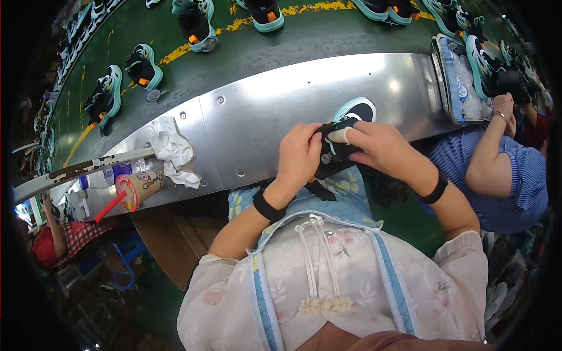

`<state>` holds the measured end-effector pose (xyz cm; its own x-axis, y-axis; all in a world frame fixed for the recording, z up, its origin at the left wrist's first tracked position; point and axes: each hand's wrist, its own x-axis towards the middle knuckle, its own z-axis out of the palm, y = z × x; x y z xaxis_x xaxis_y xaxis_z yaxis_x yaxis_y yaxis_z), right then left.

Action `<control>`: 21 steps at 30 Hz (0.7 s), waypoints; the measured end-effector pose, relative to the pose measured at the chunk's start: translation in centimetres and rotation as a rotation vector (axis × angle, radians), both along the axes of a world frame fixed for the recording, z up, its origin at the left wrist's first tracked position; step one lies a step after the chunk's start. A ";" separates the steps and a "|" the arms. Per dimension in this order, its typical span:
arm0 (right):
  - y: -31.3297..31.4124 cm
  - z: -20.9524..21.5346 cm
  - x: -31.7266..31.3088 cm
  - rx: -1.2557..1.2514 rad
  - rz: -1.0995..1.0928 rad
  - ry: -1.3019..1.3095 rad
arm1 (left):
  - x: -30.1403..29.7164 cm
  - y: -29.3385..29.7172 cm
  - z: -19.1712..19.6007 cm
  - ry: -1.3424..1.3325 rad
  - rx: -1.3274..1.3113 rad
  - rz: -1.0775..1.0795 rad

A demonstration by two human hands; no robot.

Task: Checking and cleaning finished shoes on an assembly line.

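In front of my body, at the edge of the metal bench, I hold a black sneaker (335, 165) with a mint and white sole. Its toe points away from me over the bench, and a bit of orange shows near the heel. My left hand (300, 153) grips the shoe's left side near the opening. Bent over the upper from the other side is my right hand (383, 147), its fingers pressed on the tongue and lace area. A pale finger cover (338, 136) sits on one of its fingers. The hands hide much of the upper.
A green conveyor belt (246, 50) carrying several similar sneakers runs beyond the metal bench (263, 99). Crumpled white paper (171, 149), a painted metal bar (88, 168) and a drink cup (143, 186) are at left. A tray (456, 82) and a co-worker (492, 169) are at right.
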<state>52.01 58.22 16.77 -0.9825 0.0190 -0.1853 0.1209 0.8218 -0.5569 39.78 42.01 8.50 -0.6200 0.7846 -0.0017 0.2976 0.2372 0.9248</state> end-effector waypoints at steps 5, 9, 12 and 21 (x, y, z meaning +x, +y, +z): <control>2.6 -1.3 0.0 -0.194 -0.034 0.044 | 0.1 0.2 0.9 0.055 -0.011 -0.096; 4.2 -0.4 -0.4 -0.519 -0.038 -0.205 | -0.1 0.3 0.6 0.074 -0.009 -0.115; 2.6 -1.7 -0.1 -0.300 0.013 0.055 | 0.5 0.5 0.5 -0.023 -0.026 -0.116; 1.5 -0.6 0.8 -0.003 0.100 0.052 | 0.2 0.4 1.2 0.005 -0.006 -0.011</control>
<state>52.80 59.69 16.21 -0.9877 -0.0806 -0.1343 0.0091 0.8267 -0.5626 39.96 42.36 9.65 -0.6111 0.7916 -0.0038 0.3048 0.2398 0.9217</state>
